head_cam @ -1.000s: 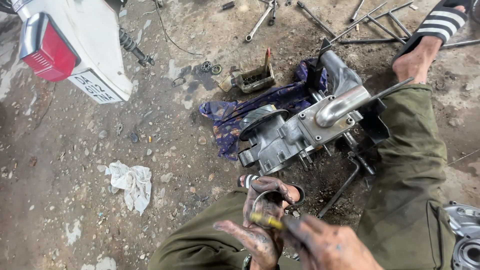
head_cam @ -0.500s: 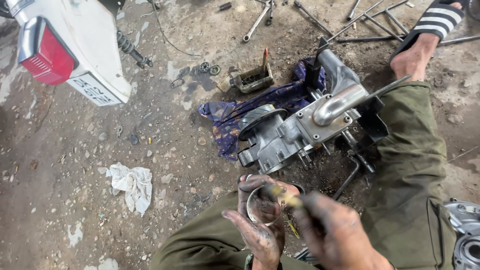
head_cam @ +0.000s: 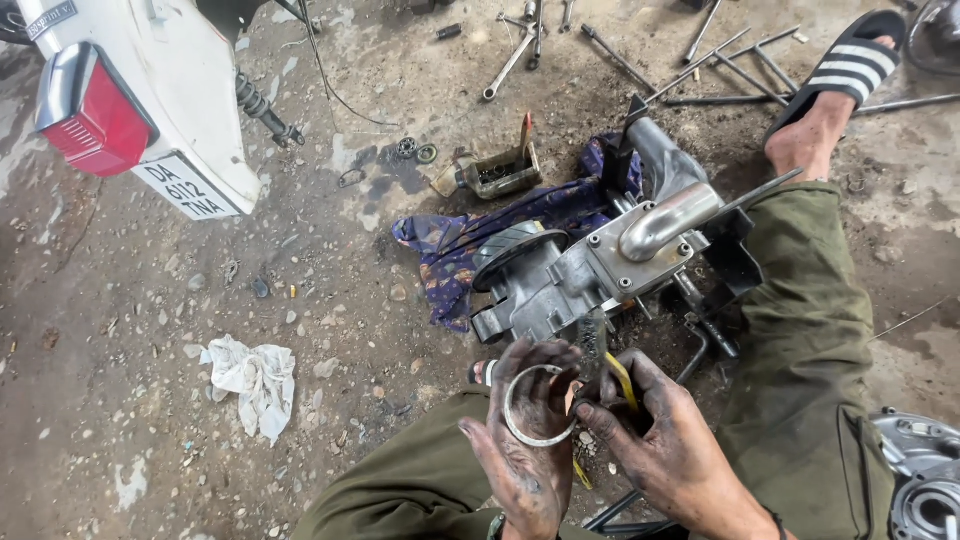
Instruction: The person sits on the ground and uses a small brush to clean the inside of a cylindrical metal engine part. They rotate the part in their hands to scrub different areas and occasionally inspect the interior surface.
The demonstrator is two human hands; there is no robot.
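Note:
My left hand (head_cam: 528,440), black with grease, holds a thin metal ring (head_cam: 535,405) upright in its fingers, low in the head view. My right hand (head_cam: 668,440) is just right of it and grips a tool with a yellow handle (head_cam: 622,380), its tip close to the ring. Both hands hover over my lap, between legs in olive trousers. Directly beyond them a grey metal engine casing (head_cam: 600,265) lies on the dirt floor, partly on a purple patterned cloth (head_cam: 460,250).
A white scooter tail with a red lamp (head_cam: 95,120) stands at the upper left. A crumpled white rag (head_cam: 250,380) lies left. Wrenches and rods (head_cam: 700,60) are scattered at the top near my sandalled foot (head_cam: 835,95). A small metal part (head_cam: 500,170) and another casing (head_cam: 925,480) lie nearby.
The ring has come up higher in my left hand and faces the camera. My right hand shifted right and brought the yellow-handled tool beside the ring.

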